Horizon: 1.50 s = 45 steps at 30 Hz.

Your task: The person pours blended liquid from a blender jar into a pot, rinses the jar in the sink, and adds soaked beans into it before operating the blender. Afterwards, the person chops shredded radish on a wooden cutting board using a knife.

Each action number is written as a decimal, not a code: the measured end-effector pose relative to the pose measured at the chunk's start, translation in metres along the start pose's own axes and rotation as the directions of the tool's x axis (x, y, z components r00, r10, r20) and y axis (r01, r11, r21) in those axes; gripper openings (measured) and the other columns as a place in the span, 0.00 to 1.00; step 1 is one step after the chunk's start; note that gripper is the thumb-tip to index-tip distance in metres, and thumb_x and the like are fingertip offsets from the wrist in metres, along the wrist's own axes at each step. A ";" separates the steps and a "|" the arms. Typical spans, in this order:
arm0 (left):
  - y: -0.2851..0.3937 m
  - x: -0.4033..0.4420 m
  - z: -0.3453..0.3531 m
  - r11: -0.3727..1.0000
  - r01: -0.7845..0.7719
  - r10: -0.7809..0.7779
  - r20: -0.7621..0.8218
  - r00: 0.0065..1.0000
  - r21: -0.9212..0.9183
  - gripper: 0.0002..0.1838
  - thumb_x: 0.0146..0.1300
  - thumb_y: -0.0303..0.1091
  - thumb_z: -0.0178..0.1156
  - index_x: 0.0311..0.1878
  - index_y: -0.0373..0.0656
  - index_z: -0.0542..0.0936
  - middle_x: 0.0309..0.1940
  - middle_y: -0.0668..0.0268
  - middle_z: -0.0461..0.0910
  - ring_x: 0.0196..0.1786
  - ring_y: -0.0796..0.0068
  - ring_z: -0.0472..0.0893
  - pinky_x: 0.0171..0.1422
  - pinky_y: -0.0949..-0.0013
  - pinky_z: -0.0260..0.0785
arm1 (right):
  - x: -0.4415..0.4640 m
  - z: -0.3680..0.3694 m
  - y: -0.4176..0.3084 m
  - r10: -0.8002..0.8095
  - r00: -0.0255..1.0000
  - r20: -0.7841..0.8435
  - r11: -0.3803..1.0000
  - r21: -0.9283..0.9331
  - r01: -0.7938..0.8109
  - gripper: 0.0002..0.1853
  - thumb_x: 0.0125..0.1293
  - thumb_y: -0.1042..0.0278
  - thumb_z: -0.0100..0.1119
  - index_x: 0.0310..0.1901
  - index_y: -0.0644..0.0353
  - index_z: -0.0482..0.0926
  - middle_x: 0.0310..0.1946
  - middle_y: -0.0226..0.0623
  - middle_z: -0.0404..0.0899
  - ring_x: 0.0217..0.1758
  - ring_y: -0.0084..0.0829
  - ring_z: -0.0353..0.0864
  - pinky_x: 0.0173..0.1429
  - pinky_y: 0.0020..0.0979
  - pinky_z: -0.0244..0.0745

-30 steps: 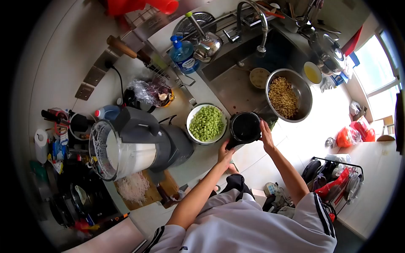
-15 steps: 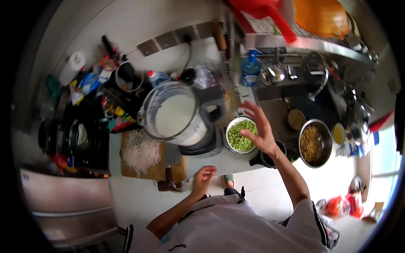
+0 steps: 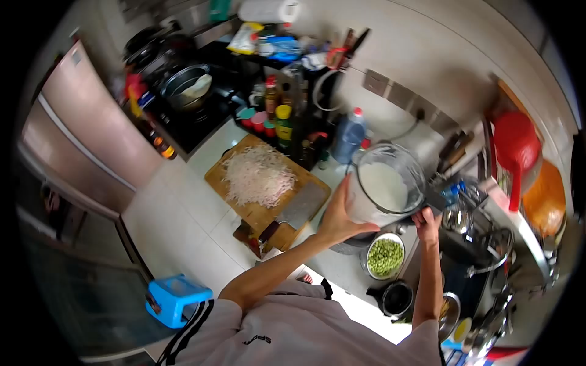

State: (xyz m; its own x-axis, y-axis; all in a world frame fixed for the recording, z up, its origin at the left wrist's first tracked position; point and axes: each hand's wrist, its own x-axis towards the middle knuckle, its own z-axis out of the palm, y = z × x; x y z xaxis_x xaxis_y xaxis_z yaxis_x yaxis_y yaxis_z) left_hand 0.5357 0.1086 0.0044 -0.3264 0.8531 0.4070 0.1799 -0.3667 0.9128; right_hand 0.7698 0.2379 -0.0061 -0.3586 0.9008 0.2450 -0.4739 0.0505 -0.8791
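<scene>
A clear blender jug (image 3: 365, 206) with white liquid in it is between my two hands. My left hand (image 3: 339, 218) is pressed against the jug's side, fingers spread around it and thumb stretched low along it. My right hand (image 3: 428, 224) is wrapped round the jug's dark handle. Under the jug a dark blender base (image 3: 353, 246) partly shows; whether the jug is lifted clear of it I cannot tell. Close below sits a white pot of green beans (image 3: 386, 256). On the left, a wooden cutting board (image 3: 249, 215) bears pale shreds (image 3: 259, 177) and a cleaver (image 3: 300, 204).
A black pot (image 3: 395, 297) stands near the counter's front edge, with a metal bowl (image 3: 450, 314) beyond it. Bottles (image 3: 350, 137) line the wall side. A wok (image 3: 186, 88) is on the stove. The sink's faucet (image 3: 488, 268) is at right, a blue stool (image 3: 177, 299) on the floor.
My view has swung to the left. Both hands, earlier raised and apart from the jug, have come onto it: the left at its side, the right at its handle.
</scene>
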 end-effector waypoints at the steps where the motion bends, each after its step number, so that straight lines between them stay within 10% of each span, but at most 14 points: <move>1: -0.001 0.002 -0.001 0.999 -0.006 0.007 -0.012 1.000 0.044 0.70 0.30 0.52 0.83 0.72 0.33 0.49 0.68 0.48 0.57 0.71 0.53 0.60 0.74 0.56 0.55 | 0.004 0.009 -0.008 -0.025 1.000 0.007 0.999 -0.033 0.025 0.27 0.53 0.58 0.73 0.46 0.61 0.67 0.19 0.26 0.65 0.13 0.18 0.62 0.16 0.22 0.56; 12: 0.017 0.037 -0.073 0.967 -0.071 0.089 0.064 0.994 -0.243 0.66 0.33 0.46 0.83 0.72 0.33 0.52 0.67 0.53 0.62 0.70 0.61 0.62 0.75 0.61 0.53 | 0.002 0.147 -0.071 -0.126 0.979 -0.160 0.936 -0.345 0.064 0.34 0.50 0.58 0.75 0.53 0.57 0.63 0.26 0.25 0.68 0.16 0.17 0.62 0.18 0.20 0.56; 20: 0.069 0.044 -0.260 0.871 -0.003 0.095 0.162 0.982 -0.492 0.71 0.27 0.50 0.84 0.73 0.35 0.51 0.68 0.54 0.62 0.70 0.61 0.63 0.74 0.60 0.55 | -0.041 0.314 -0.039 -0.174 0.973 -0.152 0.939 -0.324 0.118 0.31 0.54 0.50 0.73 0.51 0.60 0.70 0.24 0.24 0.67 0.16 0.16 0.61 0.14 0.19 0.53; 26: 0.066 0.033 -0.428 0.971 0.028 0.028 0.231 0.973 -0.237 0.71 0.28 0.49 0.84 0.73 0.35 0.51 0.67 0.53 0.63 0.69 0.61 0.64 0.74 0.61 0.55 | -0.041 0.457 0.035 0.018 0.992 0.126 0.975 -0.222 0.011 0.21 0.61 0.53 0.66 0.41 0.62 0.71 0.12 0.23 0.59 0.10 0.17 0.56 0.12 0.20 0.53; 38: -0.010 0.070 -0.612 0.969 0.170 -0.128 0.228 0.965 -0.176 0.70 0.25 0.45 0.85 0.73 0.34 0.53 0.66 0.55 0.65 0.68 0.64 0.66 0.74 0.64 0.54 | 0.021 0.606 0.182 0.069 0.997 -0.031 0.976 -0.203 -0.073 0.19 0.56 0.61 0.71 0.36 0.63 0.71 0.13 0.23 0.61 0.09 0.17 0.56 0.12 0.20 0.54; 45: -0.071 0.142 -0.684 0.966 0.207 -0.159 0.280 0.947 -0.153 0.63 0.29 0.42 0.85 0.70 0.39 0.59 0.64 0.60 0.67 0.67 0.68 0.66 0.74 0.62 0.54 | 0.081 0.630 0.273 0.181 0.966 -0.187 0.954 -0.204 -0.218 0.41 0.48 0.59 0.78 0.54 0.63 0.58 0.27 0.36 0.74 0.16 0.23 0.70 0.17 0.24 0.67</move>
State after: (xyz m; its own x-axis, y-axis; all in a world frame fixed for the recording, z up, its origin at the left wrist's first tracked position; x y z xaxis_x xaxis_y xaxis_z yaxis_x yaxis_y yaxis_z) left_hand -0.1578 0.0019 0.0203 -0.0780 0.9698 0.2309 -0.0360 -0.2342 0.9715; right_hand 0.1043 0.0526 0.0310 -0.2817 0.9595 0.0012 -0.2099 -0.0604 -0.9759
